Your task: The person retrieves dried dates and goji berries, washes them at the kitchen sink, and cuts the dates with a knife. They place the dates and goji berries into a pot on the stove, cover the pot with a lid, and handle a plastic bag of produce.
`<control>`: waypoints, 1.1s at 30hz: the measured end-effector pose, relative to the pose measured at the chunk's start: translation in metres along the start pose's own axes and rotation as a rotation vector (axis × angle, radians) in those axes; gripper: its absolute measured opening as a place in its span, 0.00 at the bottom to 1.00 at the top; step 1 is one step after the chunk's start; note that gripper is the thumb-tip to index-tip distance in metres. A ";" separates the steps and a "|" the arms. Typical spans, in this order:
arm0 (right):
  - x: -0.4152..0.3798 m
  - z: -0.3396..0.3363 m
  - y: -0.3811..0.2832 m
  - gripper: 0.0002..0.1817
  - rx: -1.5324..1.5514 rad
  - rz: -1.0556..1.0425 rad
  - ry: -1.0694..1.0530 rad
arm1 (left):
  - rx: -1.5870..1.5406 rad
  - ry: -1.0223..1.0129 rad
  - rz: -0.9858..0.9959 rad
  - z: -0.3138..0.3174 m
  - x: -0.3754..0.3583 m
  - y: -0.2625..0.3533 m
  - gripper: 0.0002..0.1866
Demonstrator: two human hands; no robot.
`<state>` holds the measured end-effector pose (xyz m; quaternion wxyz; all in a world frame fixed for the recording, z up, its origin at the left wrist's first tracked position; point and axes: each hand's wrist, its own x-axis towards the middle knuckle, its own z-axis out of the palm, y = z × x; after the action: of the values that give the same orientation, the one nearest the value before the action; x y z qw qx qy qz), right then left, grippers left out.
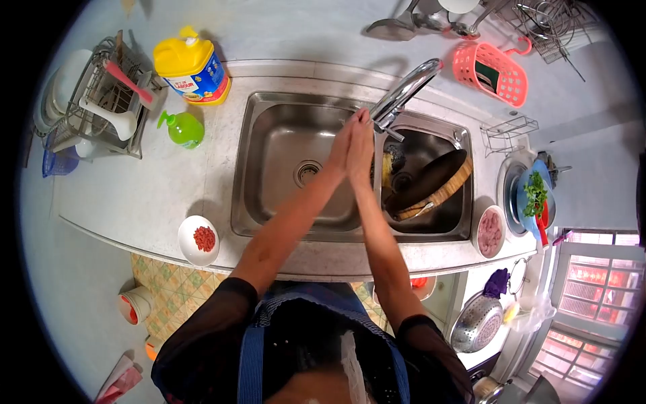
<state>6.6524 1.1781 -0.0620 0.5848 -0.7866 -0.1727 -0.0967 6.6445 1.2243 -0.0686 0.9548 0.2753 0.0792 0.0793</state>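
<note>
My left hand (341, 147) and my right hand (362, 145) lie palm against palm over the divider of a steel double sink (291, 222). Their fingers are stretched out and point up toward the chrome faucet (404, 91), with the fingertips beside its base. I see nothing held between them, though the palms are hidden. The left basin shows a round drain (308, 173). In the right basin a dark pan (427, 180) leans beside a round wooden board (444, 195), near a yellow sponge (387, 168).
A yellow detergent jug (192, 71) and green pump bottle (183, 130) stand left of the sink, near a dish rack (111, 101). A bowl of red pieces (196, 252) sits at the front left edge, a bowl of meat (490, 232) at right. A pink basket (488, 71) hangs behind.
</note>
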 end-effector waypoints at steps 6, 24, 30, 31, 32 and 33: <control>0.014 -0.020 -0.011 0.16 -0.362 -0.032 -0.249 | -0.419 -0.161 -0.084 -0.009 0.005 -0.006 0.15; 0.061 -0.090 0.099 0.20 -1.017 -0.080 -0.436 | -0.675 0.151 -0.306 -0.040 -0.001 -0.021 0.09; 0.058 -0.083 0.097 0.19 -1.055 -0.021 -0.393 | -0.655 0.148 -0.279 -0.046 0.001 -0.025 0.09; 0.058 -0.082 0.098 0.19 -1.049 -0.014 -0.384 | -0.654 0.149 -0.280 -0.046 0.001 -0.023 0.09; 0.058 -0.082 0.099 0.19 -1.044 -0.007 -0.375 | -0.661 0.150 -0.288 -0.046 0.001 -0.022 0.09; 0.057 -0.081 0.100 0.19 -1.044 -0.007 -0.375 | -0.667 0.151 -0.295 -0.046 0.001 -0.021 0.08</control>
<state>6.7477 1.0848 -0.1062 0.0760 -0.9753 -0.2055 -0.0294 6.6391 1.2307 -0.1189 0.9846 -0.0720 0.1581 -0.0178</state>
